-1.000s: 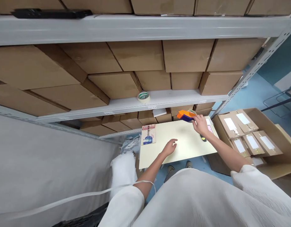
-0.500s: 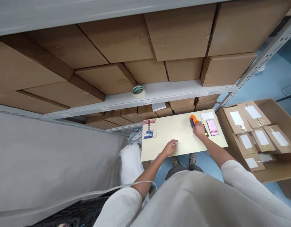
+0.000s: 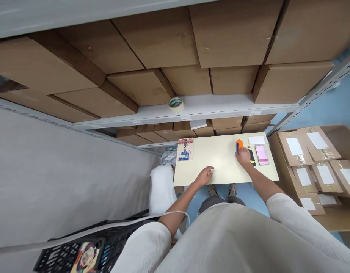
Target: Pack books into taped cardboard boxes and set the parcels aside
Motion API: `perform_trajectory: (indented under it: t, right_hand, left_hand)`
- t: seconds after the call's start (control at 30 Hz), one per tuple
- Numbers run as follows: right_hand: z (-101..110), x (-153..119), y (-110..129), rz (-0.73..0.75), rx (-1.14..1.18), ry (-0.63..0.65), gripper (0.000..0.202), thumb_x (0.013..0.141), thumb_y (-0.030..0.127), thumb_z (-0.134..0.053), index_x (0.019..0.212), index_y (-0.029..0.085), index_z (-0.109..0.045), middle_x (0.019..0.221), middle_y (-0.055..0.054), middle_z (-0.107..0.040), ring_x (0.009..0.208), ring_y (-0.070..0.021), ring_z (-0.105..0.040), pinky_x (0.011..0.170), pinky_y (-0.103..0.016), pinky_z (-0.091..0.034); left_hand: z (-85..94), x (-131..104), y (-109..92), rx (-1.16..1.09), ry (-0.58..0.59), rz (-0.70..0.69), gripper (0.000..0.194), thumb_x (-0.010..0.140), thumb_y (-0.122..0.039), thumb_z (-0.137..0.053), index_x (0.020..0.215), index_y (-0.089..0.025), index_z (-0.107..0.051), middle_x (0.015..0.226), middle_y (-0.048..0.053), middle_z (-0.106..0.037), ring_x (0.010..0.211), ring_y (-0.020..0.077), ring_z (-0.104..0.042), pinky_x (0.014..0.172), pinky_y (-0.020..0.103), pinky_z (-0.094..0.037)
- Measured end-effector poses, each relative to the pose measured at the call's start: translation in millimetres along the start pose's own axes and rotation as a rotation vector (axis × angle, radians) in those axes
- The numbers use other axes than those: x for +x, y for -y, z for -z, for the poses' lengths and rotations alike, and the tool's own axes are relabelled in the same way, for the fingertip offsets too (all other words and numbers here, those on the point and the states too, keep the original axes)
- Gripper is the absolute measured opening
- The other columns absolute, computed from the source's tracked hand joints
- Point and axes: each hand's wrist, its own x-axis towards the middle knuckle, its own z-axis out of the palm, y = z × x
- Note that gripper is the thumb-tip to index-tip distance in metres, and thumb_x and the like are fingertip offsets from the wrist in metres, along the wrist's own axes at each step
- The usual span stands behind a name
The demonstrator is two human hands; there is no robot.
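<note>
My right hand (image 3: 244, 156) is closed around an orange and blue tape dispenser (image 3: 239, 145) that rests on the pale yellow table (image 3: 220, 167). A black marker-like object (image 3: 252, 156) and a pink pack (image 3: 262, 154) lie just to the right of it, with a white slip (image 3: 256, 140) behind. My left hand (image 3: 204, 176) rests flat on the table near its front edge, fingers apart, holding nothing. A small printed booklet (image 3: 185, 149) lies at the table's back left corner.
Metal shelving (image 3: 209, 106) packed with brown cartons rises behind the table; a tape roll (image 3: 175, 103) sits on one shelf. An open carton (image 3: 319, 167) of labelled parcels stands at the right. A black crate (image 3: 78, 256) and white bags (image 3: 161, 187) are at the left.
My right hand brought the tape dispenser down from in front of the shelf onto the table beside the pink pack. My left hand stayed put. The view tilted down, showing the black crate.
</note>
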Motion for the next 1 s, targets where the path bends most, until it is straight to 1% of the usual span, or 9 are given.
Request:
perform_trajectory:
  t: [0.07,0.13,0.27,0.4,0.53,0.63,0.77,0.9,1.0]
  right_hand:
    - [6.4,-1.8,5.3,0.033,-0.029,-0.039,0.037,0.105,0.036,-0.047,0.129,0.013,-0.063,0.128,-0.025,-0.066,0.121,-0.0390,-0.058,0.098,-0.048,-0.042]
    - [12.3,-1.2,14.4,0.109,-0.053,-0.050,0.035,0.107,0.037,-0.044,0.127,0.015,-0.063,0.128,-0.023,-0.067,0.121,-0.0381,-0.057,0.099,-0.048,-0.041]
    - [18.8,2.2,46.4,0.308,-0.091,-0.037,0.033,0.109,0.036,-0.042,0.124,0.017,-0.065,0.129,-0.019,-0.068,0.120,-0.0350,-0.057,0.099,-0.045,-0.040]
    - [18.8,-3.9,96.5,0.515,-0.127,0.011,0.032,0.109,0.033,-0.044,0.125,0.017,-0.066,0.129,-0.018,-0.068,0.119,-0.0327,-0.059,0.098,-0.042,-0.040]
    - [12.6,-22.7,157.6,0.688,-0.163,0.060,0.031,0.110,0.031,-0.044,0.126,0.018,-0.067,0.130,-0.017,-0.068,0.119,-0.0315,-0.060,0.098,-0.040,-0.040]
    - [1.2,-43.7,204.6,0.810,-0.175,0.083,0.032,0.110,0.032,-0.045,0.127,0.018,-0.068,0.131,-0.017,-0.068,0.120,-0.0311,-0.060,0.099,-0.039,-0.040]
    - [-24.3,-78.3,261.6,0.933,-0.186,0.102,0.032,0.109,0.032,-0.046,0.127,0.018,-0.068,0.131,-0.018,-0.068,0.120,-0.0317,-0.060,0.099,-0.040,-0.040]
    - [-53.0,-113.5,308.5,1.007,-0.200,0.126,0.032,0.109,0.031,-0.046,0.125,0.018,-0.069,0.132,-0.018,-0.068,0.122,-0.0323,-0.059,0.100,-0.040,-0.041]
    - [-69.7,-134.4,336.9,1.051,-0.208,0.150,0.032,0.108,0.031,-0.046,0.123,0.018,-0.071,0.131,-0.018,-0.069,0.122,-0.0323,-0.060,0.102,-0.040,-0.040]
  left_hand:
    - [2.5,-0.6,-4.4,-0.009,-0.033,0.004,0.040,0.099,-0.024,-0.056,0.136,-0.021,-0.070,0.144,0.013,-0.070,0.122,0.0265,-0.073,0.112,0.046,-0.057]
    - [3.5,-3.0,-8.2,-0.028,-0.074,0.007,0.041,0.100,-0.024,-0.054,0.137,-0.021,-0.070,0.145,0.014,-0.069,0.124,0.0266,-0.072,0.113,0.045,-0.056]
    - [1.2,-17.2,-9.6,-0.067,-0.203,0.041,0.042,0.099,-0.023,-0.054,0.137,-0.021,-0.070,0.145,0.013,-0.069,0.122,0.0268,-0.073,0.113,0.046,-0.057]
    - [1.8,-48.9,0.5,-0.118,-0.382,0.091,0.041,0.096,-0.024,-0.057,0.135,-0.023,-0.071,0.141,0.011,-0.071,0.119,0.0259,-0.073,0.112,0.045,-0.058]
    - [9.5,-96.2,21.8,-0.167,-0.549,0.155,0.039,0.095,-0.023,-0.059,0.133,-0.022,-0.072,0.140,0.012,-0.071,0.117,0.0259,-0.074,0.110,0.044,-0.059]
    - [15.6,-135.4,43.9,-0.169,-0.651,0.211,0.038,0.095,-0.021,-0.059,0.131,-0.022,-0.072,0.139,0.012,-0.071,0.122,0.0271,-0.072,0.114,0.045,-0.056]
    - [21.3,-186.0,76.3,-0.147,-0.761,0.263,0.039,0.093,-0.019,-0.061,0.131,-0.022,-0.072,0.140,0.013,-0.071,0.134,0.0293,-0.066,0.122,0.049,-0.050]
    - [26.1,-230.7,103.8,-0.159,-0.809,0.278,0.044,0.090,-0.018,-0.062,0.133,-0.023,-0.070,0.145,0.011,-0.069,0.141,0.0296,-0.061,0.126,0.050,-0.046]
    - [29.8,-256.8,119.4,-0.173,-0.844,0.300,0.044,0.090,-0.018,-0.063,0.133,-0.020,-0.070,0.145,0.013,-0.069,0.142,0.0326,-0.060,0.126,0.051,-0.046]
